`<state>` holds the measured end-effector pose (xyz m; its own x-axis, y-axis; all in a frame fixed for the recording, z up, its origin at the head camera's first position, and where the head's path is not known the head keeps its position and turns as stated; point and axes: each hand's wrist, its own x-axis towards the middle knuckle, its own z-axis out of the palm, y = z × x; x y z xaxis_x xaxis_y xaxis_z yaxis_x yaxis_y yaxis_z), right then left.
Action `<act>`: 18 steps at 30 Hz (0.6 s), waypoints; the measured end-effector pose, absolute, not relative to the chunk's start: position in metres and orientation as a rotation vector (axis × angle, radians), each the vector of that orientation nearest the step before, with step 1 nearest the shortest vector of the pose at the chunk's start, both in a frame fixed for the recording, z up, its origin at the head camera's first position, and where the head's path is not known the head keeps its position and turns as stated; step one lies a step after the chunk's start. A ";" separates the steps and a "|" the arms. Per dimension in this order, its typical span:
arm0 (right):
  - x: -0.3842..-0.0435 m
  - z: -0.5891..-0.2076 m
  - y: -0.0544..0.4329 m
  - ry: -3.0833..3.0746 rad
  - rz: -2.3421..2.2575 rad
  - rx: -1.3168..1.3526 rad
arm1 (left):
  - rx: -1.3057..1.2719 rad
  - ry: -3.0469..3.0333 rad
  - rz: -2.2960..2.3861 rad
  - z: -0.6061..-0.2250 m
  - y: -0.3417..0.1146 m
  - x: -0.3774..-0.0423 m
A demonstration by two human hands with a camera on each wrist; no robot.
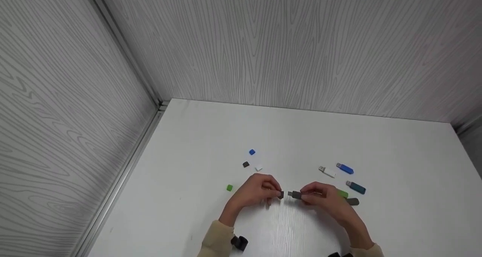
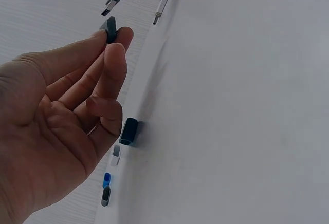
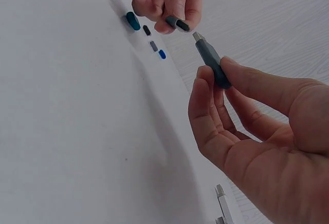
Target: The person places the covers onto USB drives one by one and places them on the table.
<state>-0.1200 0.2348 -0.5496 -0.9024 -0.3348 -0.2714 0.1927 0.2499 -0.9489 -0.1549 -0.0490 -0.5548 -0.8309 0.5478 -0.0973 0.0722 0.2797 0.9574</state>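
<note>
My left hand pinches a small dark grey USB cap between thumb and fingers, its opening facing right. Thumb and fingers of my right hand grip a grey USB flash drive. Its metal plug points at the cap, with a small gap between the two. Both are held above the table. Near my left hand lie a blue cap, a black cap, a white cap and a green cap. A teal cap shows in both wrist views.
Beside my right hand lie uncapped flash drives: white, blue and teal. A green drive and a grey one are partly hidden by the hand. Wood-grain panels wall the white table.
</note>
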 end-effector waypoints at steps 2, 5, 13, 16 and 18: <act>-0.120 -0.551 0.234 2.097 -1.691 -0.135 | 0.550 2.143 1.568 -0.555 -0.048 -0.153; -0.120 -0.553 0.232 2.088 -1.677 -0.137 | 0.532 2.137 1.564 -0.556 -0.048 -0.151; -0.119 -0.554 0.232 2.121 -1.653 -0.136 | 0.534 2.137 1.569 -0.556 -0.046 -0.153; -0.119 -0.555 0.232 2.137 -1.639 -0.144 | 0.534 2.145 1.557 -0.555 -0.046 -0.153; -0.119 -0.555 0.232 2.147 -1.633 -0.144 | 0.536 2.152 1.546 -0.555 -0.045 -0.153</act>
<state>-0.1192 0.2318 -0.5553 -0.8992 -0.3382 -0.2775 0.1770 0.2989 -0.9377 -0.1527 -0.0452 -0.5554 -0.8307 0.5433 -0.1215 0.0585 0.3021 0.9515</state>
